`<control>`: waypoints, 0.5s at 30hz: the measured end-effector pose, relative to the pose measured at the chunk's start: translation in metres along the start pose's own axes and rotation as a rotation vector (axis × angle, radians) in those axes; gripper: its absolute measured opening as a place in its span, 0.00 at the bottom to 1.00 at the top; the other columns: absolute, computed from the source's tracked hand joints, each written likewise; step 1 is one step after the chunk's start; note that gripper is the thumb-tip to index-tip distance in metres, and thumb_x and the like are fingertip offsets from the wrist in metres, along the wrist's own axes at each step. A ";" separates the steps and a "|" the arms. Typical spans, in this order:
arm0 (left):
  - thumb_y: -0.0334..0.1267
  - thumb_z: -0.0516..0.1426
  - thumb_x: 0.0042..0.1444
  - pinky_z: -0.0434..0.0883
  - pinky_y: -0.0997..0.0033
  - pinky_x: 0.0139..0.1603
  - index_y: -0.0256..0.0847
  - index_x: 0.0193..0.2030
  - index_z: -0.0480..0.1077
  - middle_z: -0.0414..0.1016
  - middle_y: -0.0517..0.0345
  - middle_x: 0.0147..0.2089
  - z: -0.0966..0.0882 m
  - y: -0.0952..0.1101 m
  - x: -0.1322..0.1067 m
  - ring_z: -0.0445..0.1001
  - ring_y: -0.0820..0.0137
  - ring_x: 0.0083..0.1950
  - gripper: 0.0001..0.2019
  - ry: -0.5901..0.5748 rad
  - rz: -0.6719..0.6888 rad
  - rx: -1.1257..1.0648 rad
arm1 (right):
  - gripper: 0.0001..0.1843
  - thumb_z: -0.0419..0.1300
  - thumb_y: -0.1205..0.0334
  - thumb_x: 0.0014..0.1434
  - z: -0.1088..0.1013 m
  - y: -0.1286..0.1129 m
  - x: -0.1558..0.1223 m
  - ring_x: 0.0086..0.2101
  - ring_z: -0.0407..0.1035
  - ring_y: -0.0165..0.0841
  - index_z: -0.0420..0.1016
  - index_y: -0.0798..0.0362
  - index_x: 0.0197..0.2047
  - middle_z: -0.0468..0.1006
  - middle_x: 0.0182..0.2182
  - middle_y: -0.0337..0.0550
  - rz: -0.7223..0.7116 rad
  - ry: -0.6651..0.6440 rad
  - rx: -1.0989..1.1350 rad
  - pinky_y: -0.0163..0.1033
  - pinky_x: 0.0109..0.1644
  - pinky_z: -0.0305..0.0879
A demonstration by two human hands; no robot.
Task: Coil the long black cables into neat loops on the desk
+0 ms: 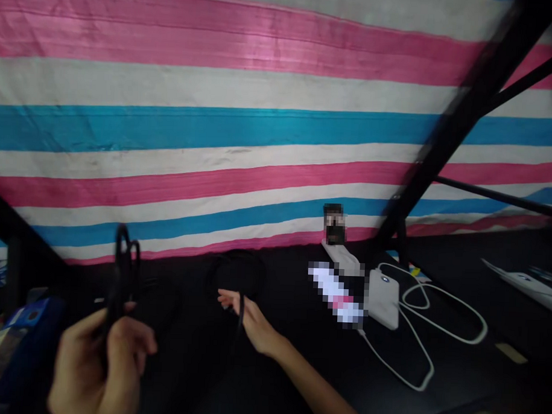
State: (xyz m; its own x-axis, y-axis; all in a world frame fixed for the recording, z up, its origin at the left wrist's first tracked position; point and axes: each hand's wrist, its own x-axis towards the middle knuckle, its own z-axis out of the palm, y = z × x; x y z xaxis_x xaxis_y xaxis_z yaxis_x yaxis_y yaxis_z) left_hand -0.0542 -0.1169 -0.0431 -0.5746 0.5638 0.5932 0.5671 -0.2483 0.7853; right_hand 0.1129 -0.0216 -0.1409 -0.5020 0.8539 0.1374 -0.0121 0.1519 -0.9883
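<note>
My left hand (pixel 99 361) is raised at the lower left, fingers wrapped round a coiled black cable (pixel 118 280) whose loops stand up above the thumb. My right hand (pixel 247 318) reaches in from the lower right over the black surface, its fingers stretched out to the left. A strand of black cable (pixel 241 314) passes across this hand; whether the fingers touch it from below is hard to see. Just behind the right hand, more dark cable loops (pixel 219 265) lie on the surface, faint against the black.
To the right lie a lit phone (pixel 336 293), a white power bank (pixel 383 298) and a looping white cable (pixel 433 363). A blue package (pixel 22 337) sits at the left edge. A striped tarp (pixel 242 127) hangs behind, with a slanting black metal post (pixel 446 134) on the right.
</note>
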 end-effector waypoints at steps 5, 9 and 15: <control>0.54 0.45 0.59 0.63 0.77 0.17 0.43 0.48 0.58 0.67 0.66 0.20 0.026 -0.016 -0.039 0.64 0.74 0.16 0.19 -0.614 -0.184 0.000 | 0.37 0.31 0.40 0.63 -0.013 -0.010 0.007 0.35 0.75 0.38 0.69 0.54 0.54 0.78 0.39 0.53 0.271 -0.085 0.723 0.43 0.39 0.66; 0.52 0.45 0.60 0.68 0.73 0.26 0.43 0.51 0.59 0.70 0.62 0.24 0.042 -0.019 -0.067 0.70 0.70 0.23 0.19 -0.985 -0.192 0.052 | 0.29 0.38 0.48 0.65 -0.029 -0.015 0.008 0.31 0.74 0.33 0.75 0.55 0.48 0.79 0.34 0.48 0.376 -0.031 0.735 0.34 0.30 0.64; 0.50 0.48 0.59 0.69 0.66 0.45 0.44 0.35 0.70 0.72 0.53 0.38 0.061 -0.036 -0.042 0.72 0.65 0.41 0.15 -0.761 0.026 0.092 | 0.25 0.50 0.49 0.58 -0.042 -0.015 0.006 0.31 0.72 0.31 0.76 0.57 0.49 0.78 0.32 0.46 0.408 -0.072 0.524 0.31 0.29 0.62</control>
State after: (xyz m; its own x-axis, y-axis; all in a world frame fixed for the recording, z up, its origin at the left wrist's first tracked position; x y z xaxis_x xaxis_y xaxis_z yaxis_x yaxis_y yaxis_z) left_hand -0.0144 -0.0840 -0.1067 -0.0149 0.9539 0.2996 0.6408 -0.2209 0.7353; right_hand 0.1458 0.0023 -0.1222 -0.6113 0.7538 -0.2409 -0.2186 -0.4535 -0.8640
